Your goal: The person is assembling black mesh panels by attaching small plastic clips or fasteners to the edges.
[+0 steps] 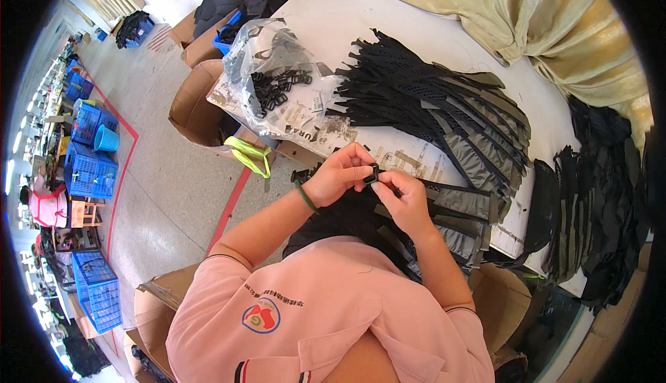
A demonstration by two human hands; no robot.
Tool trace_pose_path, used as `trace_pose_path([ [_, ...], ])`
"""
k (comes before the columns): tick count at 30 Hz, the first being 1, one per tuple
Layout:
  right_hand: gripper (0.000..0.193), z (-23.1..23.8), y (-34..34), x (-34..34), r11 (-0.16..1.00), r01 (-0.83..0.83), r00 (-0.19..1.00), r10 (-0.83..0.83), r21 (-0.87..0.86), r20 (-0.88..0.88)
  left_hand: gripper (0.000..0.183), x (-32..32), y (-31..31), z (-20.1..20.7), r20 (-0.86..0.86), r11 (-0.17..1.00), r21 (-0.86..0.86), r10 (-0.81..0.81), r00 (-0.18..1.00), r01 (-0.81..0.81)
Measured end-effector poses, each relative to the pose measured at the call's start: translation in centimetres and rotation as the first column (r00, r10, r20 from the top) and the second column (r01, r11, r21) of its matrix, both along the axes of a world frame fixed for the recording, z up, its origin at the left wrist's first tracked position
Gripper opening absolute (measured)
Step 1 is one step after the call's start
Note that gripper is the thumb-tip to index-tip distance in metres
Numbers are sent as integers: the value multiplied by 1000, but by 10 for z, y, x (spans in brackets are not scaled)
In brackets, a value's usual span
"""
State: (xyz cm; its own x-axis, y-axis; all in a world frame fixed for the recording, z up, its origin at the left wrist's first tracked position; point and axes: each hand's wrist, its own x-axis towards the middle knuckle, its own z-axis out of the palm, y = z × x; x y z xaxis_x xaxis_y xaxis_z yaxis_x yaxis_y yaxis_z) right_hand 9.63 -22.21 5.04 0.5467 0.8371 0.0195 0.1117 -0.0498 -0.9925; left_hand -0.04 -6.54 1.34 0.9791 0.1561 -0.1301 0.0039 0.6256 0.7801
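Along the left, blue plastic crates [91, 175] are lined up behind a red floor line [137, 135], and a light blue basket [106, 139] is set against one of them. Nearer the middle, an open cardboard box [196, 105] is placed beside the left end of a pale table [326, 12]. On that end of the table, a clear plastic bag [239, 71] is laid, in which a heap of small black buckles [270, 91] can be seen. A bright yellow strap [241, 147] is draped just on the near side of the bag.

At the near edge of the table, in the centre, a single black buckle [372, 173] is held up between the two hands. It is pinched by the left hand [343, 175], whose thumb and fingers are closed on it; a dark green band [306, 198] is worn at that wrist. The right hand [402, 196] is brought close against the buckle's right side, with its thumb and fingers bent inward; whether the buckle or a strap end is gripped there cannot be told.

Beyond the right hand, a fanned stack of black and grey strapped pieces [444, 105] is spread across the table. Farther off, the table is bordered by a pale gold curtain [541, 8]. At the far right, bundles of dark fabric [603, 196] are hung over the table's edge.
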Motion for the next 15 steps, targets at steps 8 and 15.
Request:
trace_pose_path([
  [8, 18, -16, -1, -8, 983, 121, 960, -81, 136, -267, 12, -1, 0, -8, -16, 990, -105, -94, 995, 91],
  [15, 21, -10, 3, -2, 991, 88, 974, -107, 103, 202, 11, -1, -9, 12, -105, 985, -170, 25, 994, -43],
])
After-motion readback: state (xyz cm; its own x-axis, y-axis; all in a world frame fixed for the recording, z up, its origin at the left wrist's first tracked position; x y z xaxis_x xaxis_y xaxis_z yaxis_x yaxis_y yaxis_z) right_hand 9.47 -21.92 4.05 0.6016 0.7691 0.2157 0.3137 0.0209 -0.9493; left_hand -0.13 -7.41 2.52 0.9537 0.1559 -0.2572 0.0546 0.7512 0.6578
